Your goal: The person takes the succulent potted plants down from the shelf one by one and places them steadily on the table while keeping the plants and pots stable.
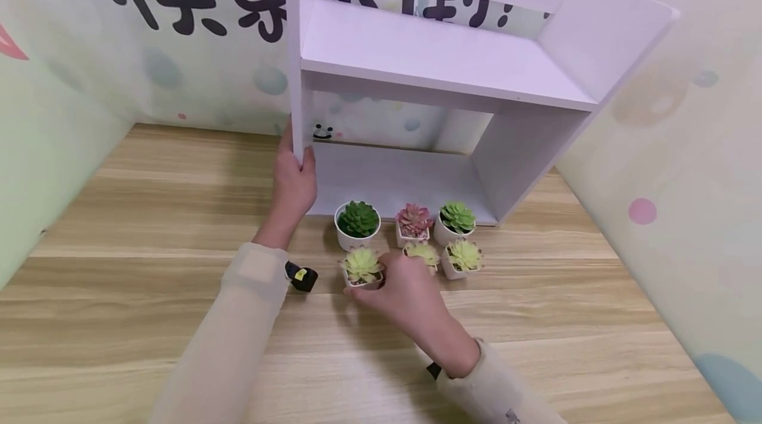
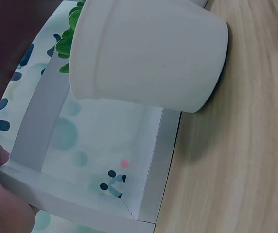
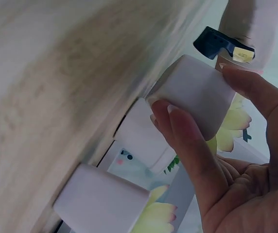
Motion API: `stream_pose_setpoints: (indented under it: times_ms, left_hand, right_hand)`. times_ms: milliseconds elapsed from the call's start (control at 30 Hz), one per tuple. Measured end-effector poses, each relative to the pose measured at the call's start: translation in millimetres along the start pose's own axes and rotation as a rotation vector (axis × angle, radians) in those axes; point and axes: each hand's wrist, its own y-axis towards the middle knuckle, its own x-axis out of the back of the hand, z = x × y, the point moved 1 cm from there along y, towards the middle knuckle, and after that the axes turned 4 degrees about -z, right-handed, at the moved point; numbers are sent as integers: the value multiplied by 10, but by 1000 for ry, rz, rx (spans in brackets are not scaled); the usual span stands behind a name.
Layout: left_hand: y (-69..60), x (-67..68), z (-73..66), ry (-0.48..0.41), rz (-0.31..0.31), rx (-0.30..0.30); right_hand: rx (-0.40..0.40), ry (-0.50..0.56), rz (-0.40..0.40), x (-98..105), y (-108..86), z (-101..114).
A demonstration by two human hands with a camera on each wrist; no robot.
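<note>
My left hand (image 1: 294,180) grips the front edge of the left side panel of a white shelf unit (image 1: 294,53), low down. The left wrist view shows its fingers on the same panel. With thumb and fingers, my right hand (image 1: 411,292) pinches a square white pot holding a yellow-green succulent (image 1: 362,265); in the right wrist view the pot (image 3: 197,92) is between thumb and fingertips. Behind it stands a round white pot with a dark green succulent (image 1: 360,220). Another yellow-green succulent (image 1: 423,253) is partly hidden behind the right hand.
A red succulent (image 1: 414,220) and a bright green one (image 1: 457,219) stand in white pots before the shelf. Another yellow-green succulent (image 1: 464,257) sits at the right of the front row. The wooden table (image 1: 149,265) meets patterned walls at the back and sides.
</note>
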Motion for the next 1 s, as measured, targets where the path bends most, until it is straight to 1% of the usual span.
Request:
stream_pose_setpoints:
  times_ms: [233,400,567,733,833,1000]
  left_hand:
    - [0,-8,-8,6,5,11]
    - [1,-10,-12,2,2,2]
    - [-2,-6,-6,-7,3,10]
    - [2,-10,-1,-15,-8,13]
    - [5,-10,-1,-16,-10,16]
    - [-2,-18,-3,-22,-11,8]
  right_hand:
    - [4,-52,14,-54,29,-20]
    - [4,-75,15,-55,40,-18]
    - [14,-102,18,-66,38,-13]
    - [30,-128,15,-76,30,-22]
    - [19,-142,22,-71,33,-19]
    - [32,-191,16,-84,29,-17]
